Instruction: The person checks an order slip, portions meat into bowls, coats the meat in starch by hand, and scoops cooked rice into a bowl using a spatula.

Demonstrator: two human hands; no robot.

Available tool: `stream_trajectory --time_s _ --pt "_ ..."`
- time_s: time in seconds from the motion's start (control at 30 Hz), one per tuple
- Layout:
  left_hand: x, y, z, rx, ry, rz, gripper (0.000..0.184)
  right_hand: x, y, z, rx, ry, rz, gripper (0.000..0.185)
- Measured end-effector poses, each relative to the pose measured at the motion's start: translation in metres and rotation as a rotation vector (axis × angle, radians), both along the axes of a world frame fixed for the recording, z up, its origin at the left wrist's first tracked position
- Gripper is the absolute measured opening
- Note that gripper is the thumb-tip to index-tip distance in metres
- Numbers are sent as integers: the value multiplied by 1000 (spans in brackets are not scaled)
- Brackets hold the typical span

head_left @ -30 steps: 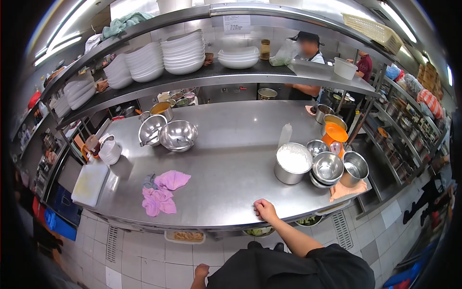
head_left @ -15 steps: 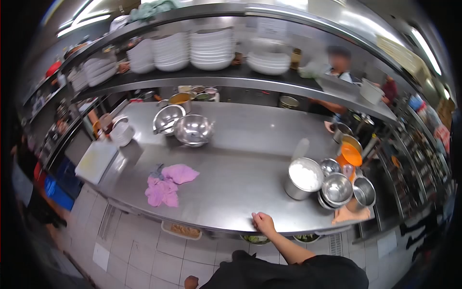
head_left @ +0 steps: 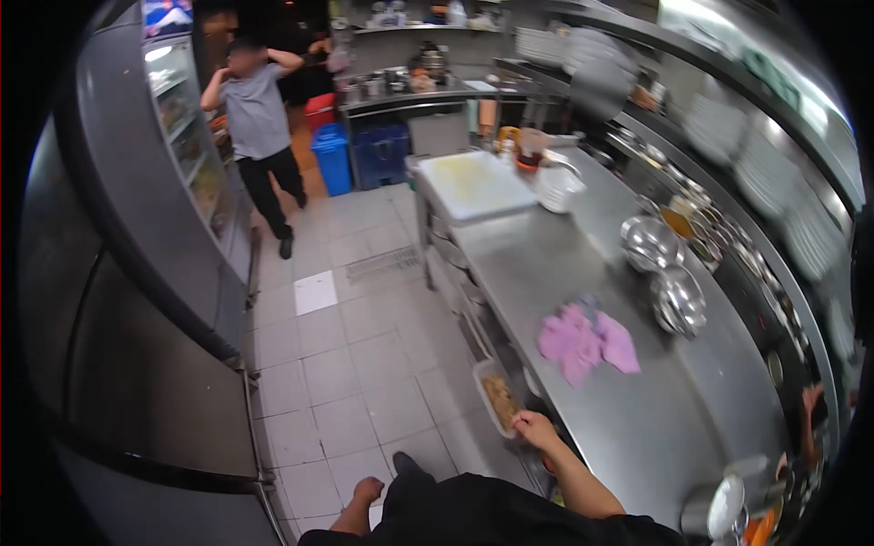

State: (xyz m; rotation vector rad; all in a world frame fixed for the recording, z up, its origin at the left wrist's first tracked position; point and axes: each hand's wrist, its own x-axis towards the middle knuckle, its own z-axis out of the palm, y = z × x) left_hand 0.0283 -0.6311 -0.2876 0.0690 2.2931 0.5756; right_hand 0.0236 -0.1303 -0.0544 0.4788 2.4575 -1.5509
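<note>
R hand (head_left: 537, 428) at near end of food tub (head_left: 499, 400), just below counter (head_left: 619, 419) edge, fingers bunched, can't tell if clamped on rim. L hand (head_left: 369, 490) low over floor tiles (head_left: 337, 355), fingers curled together, w/o visible item. Tub already stocked, no food seen lifted out; pink cloths (head_left: 574, 341) crumpled up top, unfolded tbh
</note>
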Motion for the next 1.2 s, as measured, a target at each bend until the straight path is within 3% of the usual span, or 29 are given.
stream_trajectory --time_s 0.07,0.1,0.13,0.17,0.2,0.43,0.53,0.57,0.63,0.7,0.77,0.8,0.83,0.87,0.9,0.93,1.03,1.2 --pt "-20 -15 27 -10 -37 215 32 -38 8 -81 36 -54 51 12" --pt "-36 -25 34 13 60 155 32 -45 11 -114 64 -205 -24 16" --pt "-57 -33 50 25 -19 211 33 -49 15 -136 95 -352 -101 20" --pt "-80 -40 61 69 -96 313 33 -50 20 -146 270 -580 90 37" --pt "-107 -45 71 118 -170 413 33 -34 31 -190 347 -553 117 40" --pt "-304 -88 73 175 43 569 39 -103 16 -215 363 -776 369 33" --pt "-380 -95 54 47 -13 505 39 -185 10 -247 390 -667 543 30" --pt "-400 -102 47 40 -12 501 39 -221 11 -265 431 -548 668 29" --pt "-444 -107 38 -128 -30 222 37 -312 15 -300 606 -137 991 27" --pt "-481 -99 75 -142 -203 322 35 -426 15 -321 709 83 1045 25" --pt "-504 -104 74 -89 -161 58 33 -570 -12 -294 470 -276 550 24" --pt "-514 -103 85 -72 6 -99 32 -643 -27 -279 360 -373 265 25" --pt "-524 -103 93 -77 193 -249 32 -714 -43 -211 373 -340 284 27" --pt "-534 -99 94 -57 167 -194 32 -775 -60 -168 354 -198 242 32" --pt "-551 -93 91 -36 50 -28 31 -836 -71 -159 411 20 278 36" --pt "-571 -84 87 -18 -65 178 31 -894 -89 -88 382 17 365 35" --pt "-641 -63 75 26 -199 436 31 -1035 -126 -28 291 289 403 32" --pt "-806 -62 44 65 -230 475 30 -1184 -170 17 142 153 418 30"
